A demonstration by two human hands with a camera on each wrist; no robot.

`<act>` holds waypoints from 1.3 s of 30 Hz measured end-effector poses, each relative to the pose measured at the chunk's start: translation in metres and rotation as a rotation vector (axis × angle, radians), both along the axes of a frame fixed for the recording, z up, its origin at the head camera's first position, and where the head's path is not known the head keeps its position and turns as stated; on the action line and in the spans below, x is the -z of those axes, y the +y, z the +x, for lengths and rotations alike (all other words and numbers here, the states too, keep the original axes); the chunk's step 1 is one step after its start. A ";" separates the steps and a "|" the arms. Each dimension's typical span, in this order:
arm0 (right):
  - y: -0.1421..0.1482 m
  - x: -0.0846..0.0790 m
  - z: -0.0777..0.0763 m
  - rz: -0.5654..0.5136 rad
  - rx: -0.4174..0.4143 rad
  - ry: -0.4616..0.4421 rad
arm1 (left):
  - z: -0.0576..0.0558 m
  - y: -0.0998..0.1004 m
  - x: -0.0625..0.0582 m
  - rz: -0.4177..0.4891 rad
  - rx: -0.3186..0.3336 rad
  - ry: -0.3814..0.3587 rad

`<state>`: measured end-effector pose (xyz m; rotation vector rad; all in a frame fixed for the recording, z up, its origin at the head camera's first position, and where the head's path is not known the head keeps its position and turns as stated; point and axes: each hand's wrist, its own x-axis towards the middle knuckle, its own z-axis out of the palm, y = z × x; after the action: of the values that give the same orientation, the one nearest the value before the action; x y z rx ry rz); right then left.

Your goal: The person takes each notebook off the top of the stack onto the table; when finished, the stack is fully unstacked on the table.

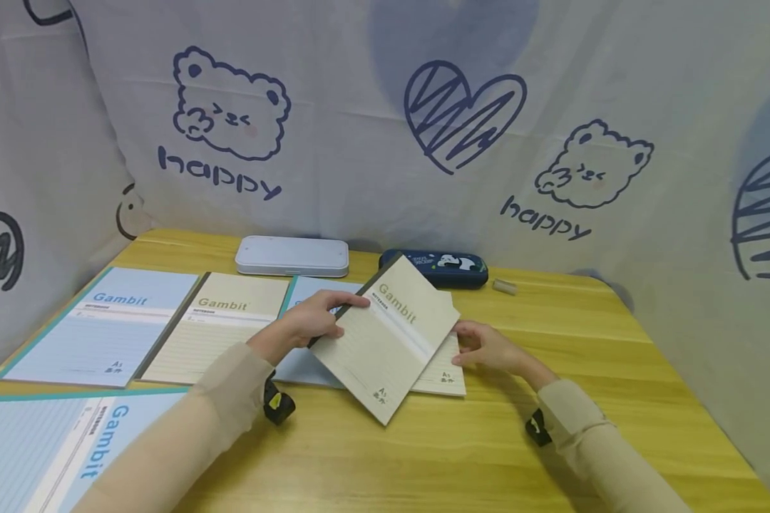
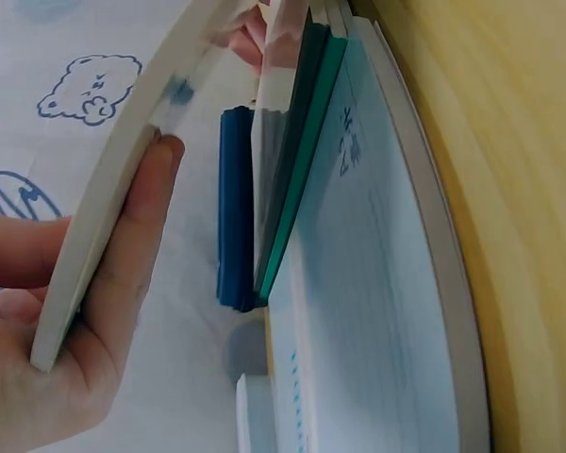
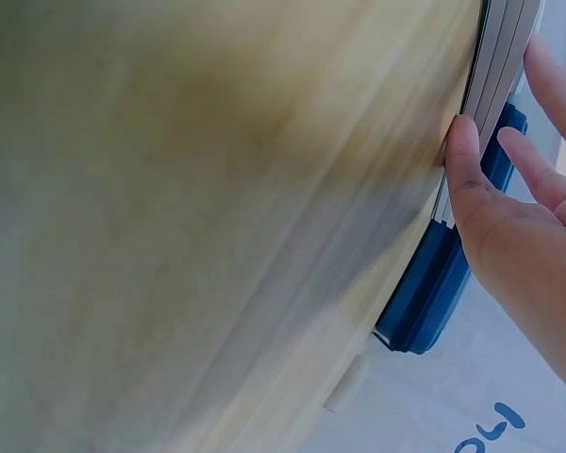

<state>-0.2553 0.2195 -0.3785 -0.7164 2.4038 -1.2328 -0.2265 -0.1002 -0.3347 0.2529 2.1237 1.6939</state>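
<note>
My left hand [image 1: 311, 318] pinches the dark spine side of a beige Gambit notebook [image 1: 385, 335]. In the left wrist view this notebook [image 2: 99, 226] is raised and tilted, held between thumb and fingers. Beneath it lies another beige notebook [image 1: 445, 374], partly covered, beside and overlapping a blue notebook [image 1: 311, 370]. My right hand [image 1: 490, 349] is at the right side of the beige notebooks. Its fairly straight thumb and forefinger touch their edges; in the right wrist view the thumb [image 3: 464, 151] rests against the stacked edges [image 3: 500, 66].
To the left lie a blue notebook [image 1: 103, 335] and a beige one [image 1: 221, 313], with another blue notebook [image 1: 13, 449] turned sideways in front. A white case [image 1: 291, 256], a dark blue panda case [image 1: 471, 265] and a small tan block [image 1: 504, 286] stand along the back, before a printed curtain.
</note>
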 end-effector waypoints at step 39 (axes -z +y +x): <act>0.000 -0.001 0.001 0.042 0.024 -0.023 | 0.052 -0.080 0.003 -0.175 0.570 0.373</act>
<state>-0.2539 0.2196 -0.3778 -0.6589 2.4193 -1.1893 -0.1750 -0.1807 -0.3377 1.0762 2.1432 1.1857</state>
